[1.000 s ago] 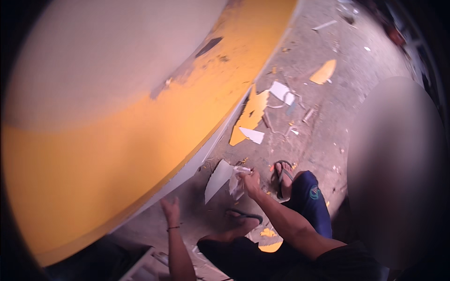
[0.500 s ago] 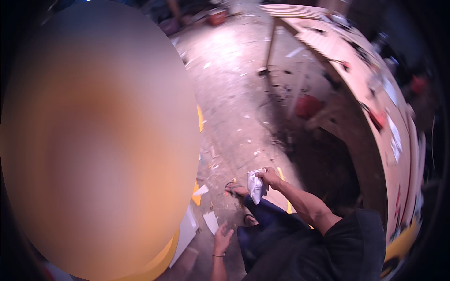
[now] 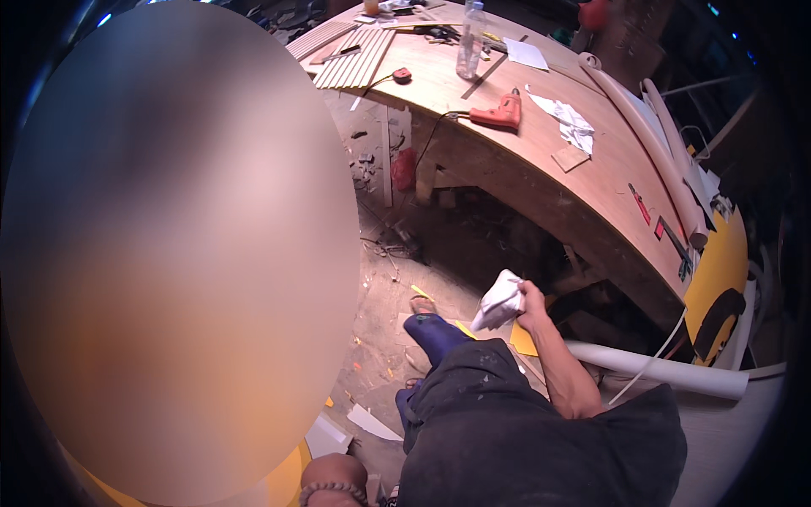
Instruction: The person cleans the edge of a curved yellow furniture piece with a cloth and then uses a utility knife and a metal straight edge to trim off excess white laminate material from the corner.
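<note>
My right hand is closed around a folded white cloth, held out in front of my body below the workbench edge. The cloth is bunched, with one end pointing down. My left hand shows low in the view beside my dark shirt, with a beaded bracelet at the wrist. Its fingers are hidden. Nearest to the left hand are white offcuts on the floor. On the workbench lie a red power drill with a cord and a second crumpled white cloth.
A clear bottle, a tape measure and ribbed strips stand or lie on the bench. Long rolls line its far side. A white tube lies near my right elbow. A blurred oval covers the left of the view.
My view has turned toward the workbench. The right hand still holds the white cloth. My left hand has drawn back toward the lower edge, and its fingers no longer show.
</note>
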`<state>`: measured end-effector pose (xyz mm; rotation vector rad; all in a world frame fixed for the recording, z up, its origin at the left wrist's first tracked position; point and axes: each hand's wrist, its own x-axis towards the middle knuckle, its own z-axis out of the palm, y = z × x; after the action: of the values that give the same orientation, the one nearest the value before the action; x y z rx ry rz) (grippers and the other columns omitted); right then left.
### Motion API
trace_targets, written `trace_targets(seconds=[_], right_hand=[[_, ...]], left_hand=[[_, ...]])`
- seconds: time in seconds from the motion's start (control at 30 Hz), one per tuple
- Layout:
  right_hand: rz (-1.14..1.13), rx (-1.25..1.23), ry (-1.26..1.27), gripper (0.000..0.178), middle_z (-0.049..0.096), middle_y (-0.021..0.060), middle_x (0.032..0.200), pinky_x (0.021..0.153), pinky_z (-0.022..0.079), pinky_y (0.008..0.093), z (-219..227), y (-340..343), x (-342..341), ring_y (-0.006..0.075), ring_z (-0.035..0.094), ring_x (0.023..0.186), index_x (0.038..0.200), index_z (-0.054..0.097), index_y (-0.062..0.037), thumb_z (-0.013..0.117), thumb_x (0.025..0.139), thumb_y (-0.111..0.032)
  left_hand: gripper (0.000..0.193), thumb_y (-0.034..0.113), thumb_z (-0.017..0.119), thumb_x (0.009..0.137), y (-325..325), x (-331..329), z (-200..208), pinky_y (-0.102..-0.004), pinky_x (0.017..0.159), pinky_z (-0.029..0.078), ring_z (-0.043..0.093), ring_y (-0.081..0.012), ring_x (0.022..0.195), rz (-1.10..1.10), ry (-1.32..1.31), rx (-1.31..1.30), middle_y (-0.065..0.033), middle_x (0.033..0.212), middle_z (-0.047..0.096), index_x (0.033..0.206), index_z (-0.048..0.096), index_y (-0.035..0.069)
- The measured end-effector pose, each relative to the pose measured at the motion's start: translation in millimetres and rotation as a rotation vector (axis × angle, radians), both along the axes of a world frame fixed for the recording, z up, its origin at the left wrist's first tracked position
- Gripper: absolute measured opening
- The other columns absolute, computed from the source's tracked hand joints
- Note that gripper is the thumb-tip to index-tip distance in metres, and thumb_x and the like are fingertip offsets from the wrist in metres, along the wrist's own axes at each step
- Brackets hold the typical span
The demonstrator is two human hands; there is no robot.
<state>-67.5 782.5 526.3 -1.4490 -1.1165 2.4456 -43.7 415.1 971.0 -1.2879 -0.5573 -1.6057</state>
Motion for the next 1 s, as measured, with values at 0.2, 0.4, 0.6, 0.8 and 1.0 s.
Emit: trace_targets(seconds=[0.2, 0.4, 0.6, 0.8, 1.0], right_hand=[[-0.16, 0.069, 0.287, 0.034, 0.072, 0.0137, 0.115, 0.097, 0.057, 0.0459, 40.1, 125.2, -86.1, 0.0283, 0.072, 0.106, 0.122, 0.067, -0.0011, 0.058, 0.098, -0.023], [-0.161, 0.03, 0.502, 0.042, 0.071, 0.0165, 0.125, 0.106, 0.057, 0.0491, 76.2, 290.5, -213.7, 0.0306, 0.069, 0.122, 0.134, 0.063, 0.0008, 0.054, 0.1, -0.021], [-0.453, 0.97, 0.17, 0.074, 0.045, 0.0201, 0.154, 0.112, 0.044, 0.0381, 93.3, 381.7, -320.1, 0.0315, 0.052, 0.136, 0.155, 0.038, 0.002, 0.073, 0.1, -0.033], [-0.511, 1.299, -0.491, 0.06, 0.057, 0.0173, 0.141, 0.11, 0.045, 0.0377, -18.3, 503.5, -104.5, 0.0234, 0.057, 0.127, 0.149, 0.045, 0.0018, 0.067, 0.103, -0.03], [-0.371, 1.498, -1.22, 0.057, 0.067, 0.0279, 0.132, 0.105, 0.05, 0.0427, 15.0, 669.3, 18.2, 0.0316, 0.067, 0.121, 0.143, 0.06, 0.0016, 0.071, 0.098, -0.032]], left_hand=[[0.05, 0.013, 0.074, 0.093, 47.6, -29.7, -26.4, -0.0359, 0.084, 0.049, 0.051, -0.0154, 0.134, 0.325, -0.248, -0.069, 0.0008, 0.145, 0.055, 0.14, 0.059, 0.017], [0.042, 0.022, 0.075, 0.089, 146.2, -166.5, -127.8, -0.0462, 0.098, 0.049, 0.06, -0.0327, 0.125, 0.511, -0.623, -0.725, -0.0204, 0.123, 0.066, 0.124, 0.066, 0.001], [0.055, 0.024, 0.077, 0.092, 129.5, -231.6, -467.3, -0.046, 0.102, 0.05, 0.066, -0.0404, 0.118, 0.378, -1.718, -1.723, -0.0233, 0.128, 0.069, 0.139, 0.062, -0.001], [0.055, 0.013, 0.077, 0.091, 76.1, -168.4, -521.9, -0.0406, 0.108, 0.049, 0.065, -0.034, 0.126, -0.31, -1.828, -2.686, -0.0261, 0.133, 0.069, 0.14, 0.061, -0.006], [0.05, 0.024, 0.077, 0.097, 100.3, -229.6, -514.9, -0.0354, 0.102, 0.052, 0.067, -0.023, 0.114, -0.063, -2.521, -1.783, -0.0162, 0.125, 0.073, 0.136, 0.064, -0.005]])
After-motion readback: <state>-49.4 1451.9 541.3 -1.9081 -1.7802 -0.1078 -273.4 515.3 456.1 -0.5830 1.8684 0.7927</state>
